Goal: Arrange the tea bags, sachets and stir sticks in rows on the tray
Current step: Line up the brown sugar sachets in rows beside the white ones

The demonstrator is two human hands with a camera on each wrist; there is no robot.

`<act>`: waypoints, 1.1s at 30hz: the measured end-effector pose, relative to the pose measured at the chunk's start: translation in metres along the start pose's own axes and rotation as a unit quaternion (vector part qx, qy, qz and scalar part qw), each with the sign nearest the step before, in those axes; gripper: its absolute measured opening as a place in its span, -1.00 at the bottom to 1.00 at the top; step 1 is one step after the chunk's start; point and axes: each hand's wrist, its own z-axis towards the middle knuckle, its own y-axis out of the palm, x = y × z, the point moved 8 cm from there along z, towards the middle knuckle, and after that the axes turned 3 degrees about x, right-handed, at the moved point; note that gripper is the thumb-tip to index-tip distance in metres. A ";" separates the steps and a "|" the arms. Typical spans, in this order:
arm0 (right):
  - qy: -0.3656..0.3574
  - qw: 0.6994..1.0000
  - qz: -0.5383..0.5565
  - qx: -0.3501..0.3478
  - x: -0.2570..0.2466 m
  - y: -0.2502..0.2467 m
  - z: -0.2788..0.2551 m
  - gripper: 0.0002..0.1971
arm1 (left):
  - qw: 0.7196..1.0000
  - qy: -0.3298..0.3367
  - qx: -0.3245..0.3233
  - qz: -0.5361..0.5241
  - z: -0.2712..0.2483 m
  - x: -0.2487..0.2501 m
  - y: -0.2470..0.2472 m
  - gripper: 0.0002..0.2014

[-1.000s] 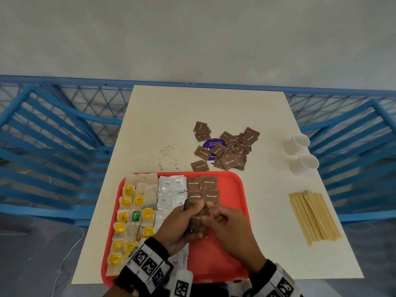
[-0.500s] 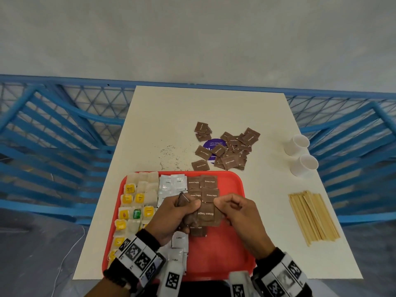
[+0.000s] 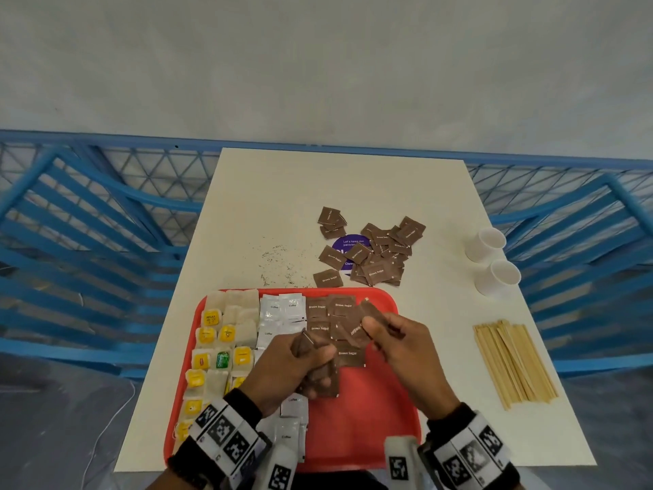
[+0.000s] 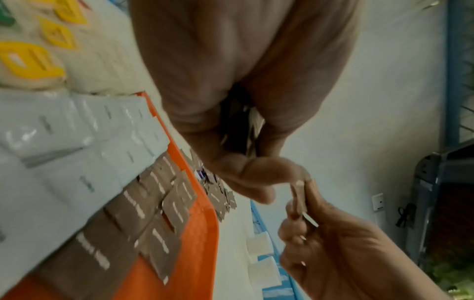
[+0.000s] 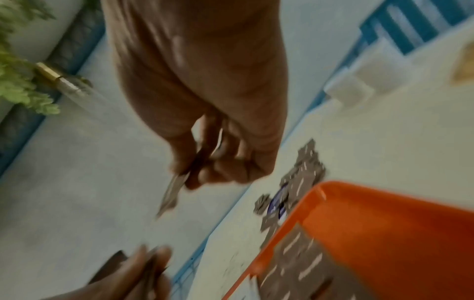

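Table (image 3: pixel 318 192), pale and rectangular, is topped by a smooth red plastic tray (image 3: pixel 381 412) (rounded corners). A stack of flat brown sugar sachets (image 3: pixel 319 378) is clutched by the left hand (image 3: pixel 286 369); one sachet (image 3: pixel 358 325) is pinched in the right hand (image 3: pixel 406 351) above the tray's brown row.

My left hand (image 3: pixel 300 366) hung low in front of me with its fingers curled tight round a small stack of brown sachets (image 3: pixel 319 381). My right hand (image 3: pixel 399 343) was raised just beside it, thumb and forefinger pinching a single brown sachet (image 3: pixel 357 328) by its edge. Both wrists carried marker-printed bands, and the two hands were close but not touching.
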 end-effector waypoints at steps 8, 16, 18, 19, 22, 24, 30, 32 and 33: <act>-0.018 0.933 -0.229 -0.276 0.009 0.026 0.009 -0.68 | 0.991 0.028 -0.055 0.116 0.008 0.025 0.005 -0.95; 0.080 0.991 0.062 -0.085 0.023 0.021 0.007 -0.80 | 0.996 0.004 0.053 -0.068 0.016 0.016 -0.009 -0.89; 0.095 0.990 0.044 -0.093 0.031 0.024 0.001 -0.82 | 0.993 -0.008 0.071 -0.098 0.018 0.011 -0.009 -0.87; 0.096 0.992 0.039 -0.078 0.034 0.023 0.001 -0.83 | 0.992 -0.015 0.075 -0.102 0.018 0.008 -0.008 -0.83; 0.121 0.989 0.090 -0.006 0.050 0.012 0.005 -0.84 | 0.992 -0.041 0.083 -0.087 0.018 -0.006 -0.005 -0.85; 0.133 0.988 0.076 -0.010 0.062 0.007 0.005 -0.86 | 0.995 -0.047 0.072 -0.043 0.015 -0.014 -0.005 -0.89; 0.193 0.970 -0.123 -0.078 0.132 -0.013 0.001 -0.94 | 0.965 -0.095 -0.016 0.242 0.007 -0.049 -0.018 -0.78; 0.219 0.964 -0.129 -0.079 0.151 -0.011 -0.002 -0.92 | 0.951 -0.121 -0.062 0.278 0.006 -0.062 -0.012 -0.81; 0.223 0.962 -0.136 -0.076 0.157 -0.009 -0.002 -0.91 | 0.944 -0.131 -0.081 0.291 0.005 -0.067 -0.008 -0.82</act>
